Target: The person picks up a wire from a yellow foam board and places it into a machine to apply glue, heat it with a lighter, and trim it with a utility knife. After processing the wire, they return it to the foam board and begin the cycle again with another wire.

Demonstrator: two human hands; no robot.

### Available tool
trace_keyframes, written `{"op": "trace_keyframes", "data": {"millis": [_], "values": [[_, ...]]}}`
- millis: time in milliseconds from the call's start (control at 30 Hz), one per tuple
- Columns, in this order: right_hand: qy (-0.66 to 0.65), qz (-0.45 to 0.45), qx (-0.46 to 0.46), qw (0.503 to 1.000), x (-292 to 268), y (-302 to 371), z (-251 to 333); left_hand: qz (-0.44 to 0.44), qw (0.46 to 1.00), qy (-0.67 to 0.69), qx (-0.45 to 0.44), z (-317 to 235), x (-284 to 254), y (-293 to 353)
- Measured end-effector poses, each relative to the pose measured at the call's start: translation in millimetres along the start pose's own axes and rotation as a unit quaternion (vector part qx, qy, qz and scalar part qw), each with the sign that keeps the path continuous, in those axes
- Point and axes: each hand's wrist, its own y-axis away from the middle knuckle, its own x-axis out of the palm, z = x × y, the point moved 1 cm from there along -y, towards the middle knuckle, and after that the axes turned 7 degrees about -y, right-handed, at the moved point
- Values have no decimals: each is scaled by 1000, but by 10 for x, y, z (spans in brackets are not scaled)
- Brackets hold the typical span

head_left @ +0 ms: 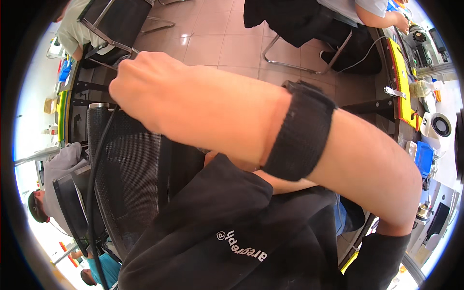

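Spanning the view from four o'clock to ten, the bare right forearm (217, 108) ends in the right hand (145, 89), its back turned to the camera and its fingers curled into a fist. A black cable (92, 193), the thing being handled, runs from the fist's lower edge at ten o'clock down toward half past seven, passing in front of the mesh chair back (125, 164) at nine. Grip: the right hand is closed, apparently on the cable, though the fingertips lie hidden behind the knuckles. The left hand is not seen, and its grip cannot be told. A black wrist strap (302, 133) encircles the forearm just off centre toward three o'clock; the black shirt (290, 232) fills the region about six.

Step in hand: judged from the posture, holding the cable out to the side, clear of the body. The next move calls for a steady hold and enough slack to keep the cable from snagging on the chair back.

Surroundings: a tiled floor (232, 48) at twelve o'clock; a black chair (113, 24) between ten and eleven; a co-worker's hand (401, 21) between one and two; a blue bin (424, 159) at three.
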Motion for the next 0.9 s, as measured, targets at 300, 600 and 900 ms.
{"op": "trace_keyframes", "data": {"millis": [300,600,900], "values": [[-99,17,100,990,278,-653,-45,-138,980,-53,-136,419,-581,-137],[-55,104,0,993,275,-487,956,-283,919,-113,-251,543,-1137,-103],[31,180,-227,956,272,-336,1342,-411,824,-155,-358,530,-1572,11]]}}
